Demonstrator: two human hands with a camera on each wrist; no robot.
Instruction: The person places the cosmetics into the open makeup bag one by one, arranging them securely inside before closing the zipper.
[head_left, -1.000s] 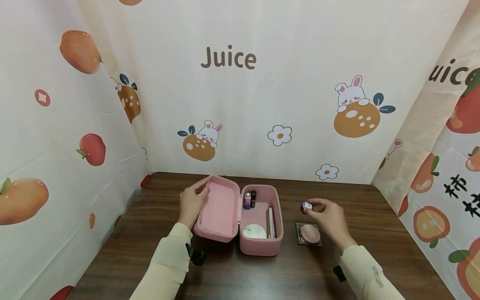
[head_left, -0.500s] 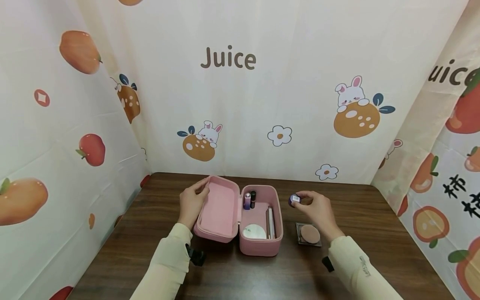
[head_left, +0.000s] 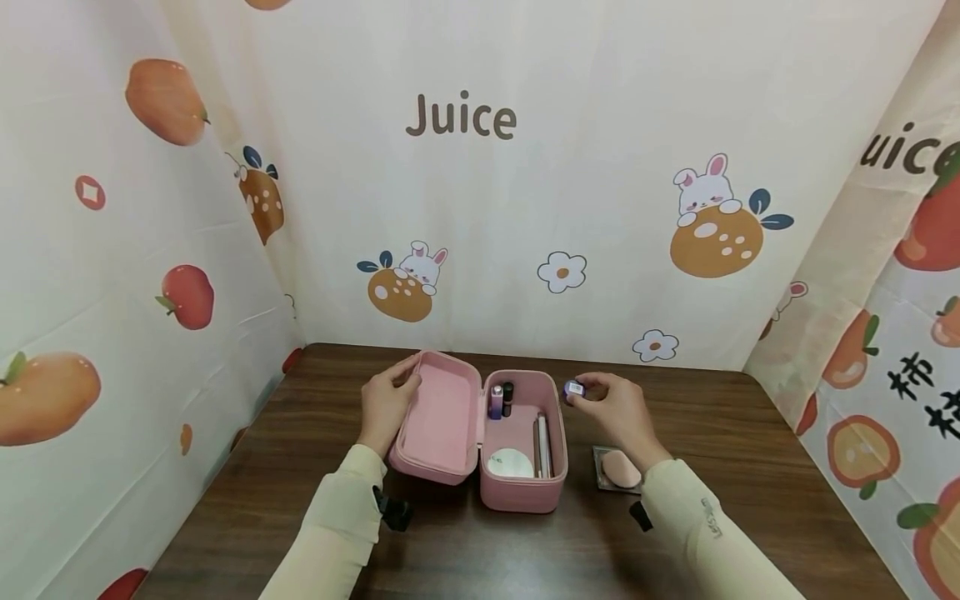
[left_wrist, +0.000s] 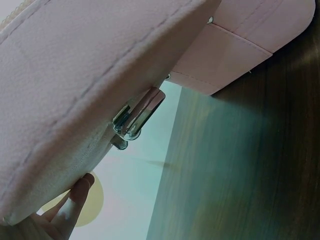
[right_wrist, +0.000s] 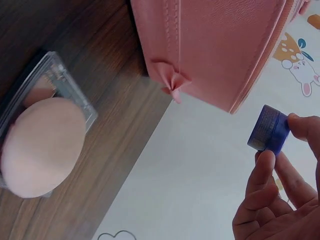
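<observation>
My left hand [head_left: 386,407] holds the raised lid [head_left: 442,408] of a pink cosmetic case [head_left: 521,496] by its far left corner, thumb on the inside. Between the thumb and fingertips of my right hand [head_left: 618,412] is a small blue cosmetic jar [right_wrist: 269,129], pale label upward. In the head view the jar is just beyond the case's right rim. The case holds a purple lipstick tube [head_left: 496,402], a black tube [head_left: 507,398], a round white compact [head_left: 510,463] and slim pencil-like sticks [head_left: 543,446] along the right wall.
On the dark wood table [head_left: 600,558], right of the case, a beige oval puff [right_wrist: 45,145] lies on a clear-lidded square palette [right_wrist: 75,95]. A printed fabric curtain [head_left: 480,200] stands behind the table and along both sides.
My right hand has carried the blue jar leftward and slightly away from me, from above the palette to the case's right rim. The left hand still holds the lid.
</observation>
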